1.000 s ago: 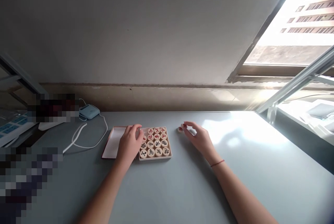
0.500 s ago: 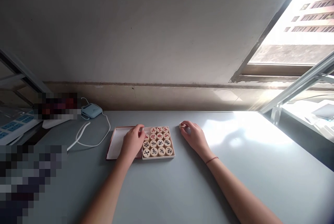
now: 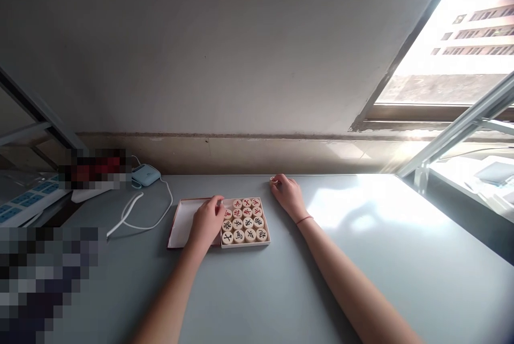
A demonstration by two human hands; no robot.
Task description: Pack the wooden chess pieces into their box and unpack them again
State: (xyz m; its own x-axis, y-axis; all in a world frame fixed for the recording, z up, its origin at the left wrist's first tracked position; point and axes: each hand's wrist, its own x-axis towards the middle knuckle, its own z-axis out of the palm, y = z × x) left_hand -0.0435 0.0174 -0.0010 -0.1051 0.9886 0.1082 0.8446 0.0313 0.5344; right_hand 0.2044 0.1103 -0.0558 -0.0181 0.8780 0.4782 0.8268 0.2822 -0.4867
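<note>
A shallow box [image 3: 246, 245] of round wooden Chinese chess pieces [image 3: 249, 222] lies on the table, red characters in the far rows and black in the near ones. My left hand [image 3: 206, 221] is closed in a pinch at the box's far left corner, over the lid; a small pale bit shows between the fingertips, too little to name. My right hand [image 3: 288, 194] pinches a Chinese chess piece [image 3: 273, 179] with red marking, near the table's back edge, to the right of the box. The upturned lid [image 3: 185, 221] lies against the box's left side, partly under my left hand.
A light blue device [image 3: 146, 175] with a white cable [image 3: 160, 215] sits at the back left, beside a power strip [image 3: 32, 199]. The grey table [image 3: 313, 290] meets a wall behind. A metal frame [image 3: 445, 146] and a window stand at the right.
My right hand has moved away, towards the table's back edge and slightly left, with the chess piece. My left hand stays at the box corner. The camera view has shifted slightly.
</note>
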